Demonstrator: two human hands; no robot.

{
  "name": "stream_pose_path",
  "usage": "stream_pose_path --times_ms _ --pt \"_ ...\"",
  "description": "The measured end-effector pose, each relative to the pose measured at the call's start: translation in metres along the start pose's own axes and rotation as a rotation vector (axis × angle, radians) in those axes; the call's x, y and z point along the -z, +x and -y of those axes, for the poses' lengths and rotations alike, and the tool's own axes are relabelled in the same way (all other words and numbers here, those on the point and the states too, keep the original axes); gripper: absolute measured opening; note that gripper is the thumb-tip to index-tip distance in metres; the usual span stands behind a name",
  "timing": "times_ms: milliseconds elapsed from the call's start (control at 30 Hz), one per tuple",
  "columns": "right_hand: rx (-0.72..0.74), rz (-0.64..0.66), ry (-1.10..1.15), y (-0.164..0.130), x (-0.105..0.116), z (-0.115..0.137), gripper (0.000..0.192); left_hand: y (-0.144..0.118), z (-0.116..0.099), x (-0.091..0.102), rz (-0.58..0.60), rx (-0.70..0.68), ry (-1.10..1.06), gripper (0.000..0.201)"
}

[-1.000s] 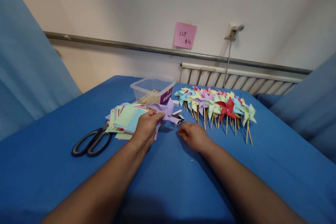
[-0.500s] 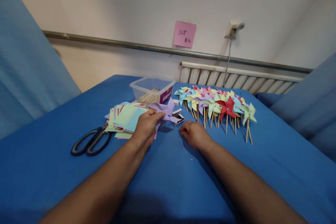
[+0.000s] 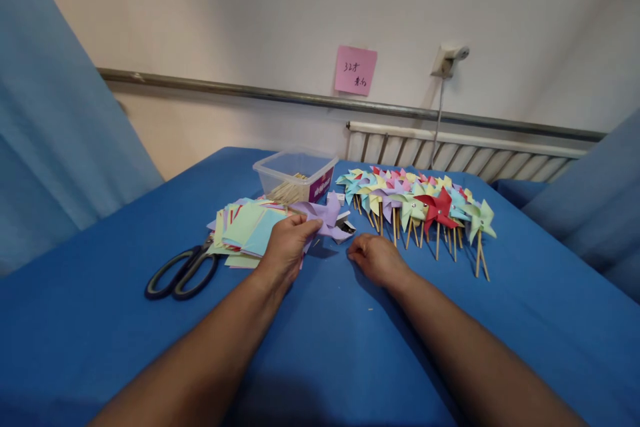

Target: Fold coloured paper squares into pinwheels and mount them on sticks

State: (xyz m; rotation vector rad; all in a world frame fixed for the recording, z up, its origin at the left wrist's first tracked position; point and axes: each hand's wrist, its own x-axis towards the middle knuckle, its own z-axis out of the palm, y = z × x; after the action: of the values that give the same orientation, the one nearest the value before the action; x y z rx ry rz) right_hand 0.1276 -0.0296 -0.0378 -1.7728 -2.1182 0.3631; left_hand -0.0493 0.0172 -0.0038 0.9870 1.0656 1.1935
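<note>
Between the thumb and fingers of my left hand (image 3: pixel 290 243) is a purple paper pinwheel (image 3: pixel 327 215), its folded blades turned to the right. My right hand (image 3: pixel 376 257) is close to the blue cloth, fingertips pinched together; whatever they hold, if anything, is too small to make out. Just beyond the fingertips stands a small open box (image 3: pixel 346 227), partly hidden by the pinwheel, with dark contents. A stack of coloured paper squares (image 3: pixel 247 227) lies left of my left hand. Finished pinwheels on wooden sticks (image 3: pixel 439 208) are lined up behind and right of my right hand.
Dark-handled scissors (image 3: pixel 183 272) lie beside the paper stack. A clear plastic tub (image 3: pixel 280 180) with wooden sticks stands behind it. Blue cloth (image 3: pixel 310 347) covers the table. A wall rail (image 3: pixel 240 90) and radiator (image 3: pixel 460 147) are at the back, with curtains on both sides.
The whole view has shifted slightly, so everything appears a little right and lower. My left hand still holds the purple pinwheel, and my right hand stays pinched near the small box.
</note>
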Motion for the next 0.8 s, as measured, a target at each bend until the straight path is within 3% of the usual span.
stream_pose_path --times_ms 167,367,567,800 --pt "-0.031 -0.104 0.103 0.000 0.004 -0.009 0.012 -0.003 -0.002 0.000 0.000 -0.003 0.030 0.029" --pt "-0.028 -0.486 0.554 -0.008 0.011 0.005 0.009 -0.006 -0.001 -0.002 0.036 -0.068 0.163 0.028" --pt "-0.013 -0.512 0.750 -0.014 0.005 0.033 0.008 -0.017 -0.001 -0.011 0.084 -0.122 0.261 0.031" --pt "-0.004 -0.551 0.740 -0.014 0.005 0.032 0.009 -0.024 -0.003 -0.014 0.132 -0.186 0.385 0.032"
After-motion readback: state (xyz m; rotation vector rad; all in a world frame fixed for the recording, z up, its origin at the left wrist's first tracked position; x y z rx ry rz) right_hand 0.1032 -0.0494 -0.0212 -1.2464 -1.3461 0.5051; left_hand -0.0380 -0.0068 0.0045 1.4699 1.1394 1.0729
